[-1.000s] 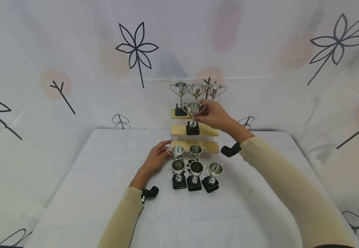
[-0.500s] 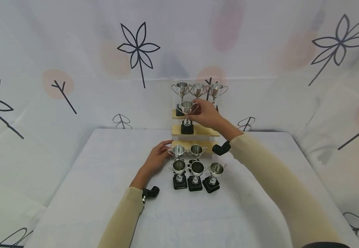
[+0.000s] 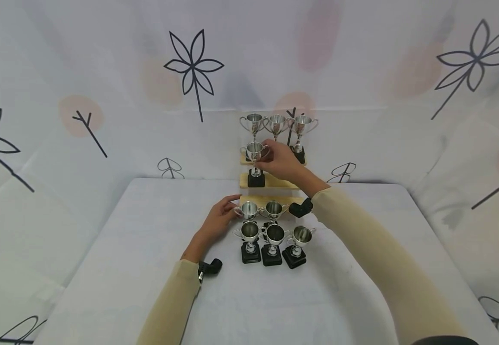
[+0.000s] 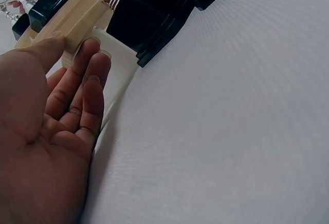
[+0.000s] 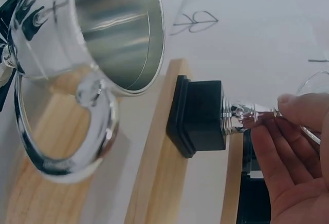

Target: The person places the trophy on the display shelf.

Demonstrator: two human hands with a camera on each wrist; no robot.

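Note:
My right hand [image 3: 281, 160] pinches the stem of a small silver trophy cup [image 3: 254, 151]. This trophy is upright at the left end of the middle wooden shelf [image 3: 277, 183], its black square base [image 5: 203, 116] right at the board in the right wrist view. At the left end of the lowest shelf [image 3: 284, 199] is my left hand [image 3: 215, 223]. In the left wrist view, the thumb [image 4: 49, 49] lies on the wooden board [image 4: 85, 26] and the fingers curl under it, close to a trophy's black base [image 4: 149, 18].
Along the top shelf [image 3: 244, 162] stand three trophies [image 3: 303, 124], partly hidden by the right hand. Two trophies [image 3: 273, 209] stand at the lowest shelf. In front of them on the white table [image 3: 146, 211] is a row of three more trophies [image 3: 275, 234], the right one turned askew.
My right hand has moved left along the middle shelf with the trophy, from near its middle to its left end. The left hand stays at the lowest shelf.

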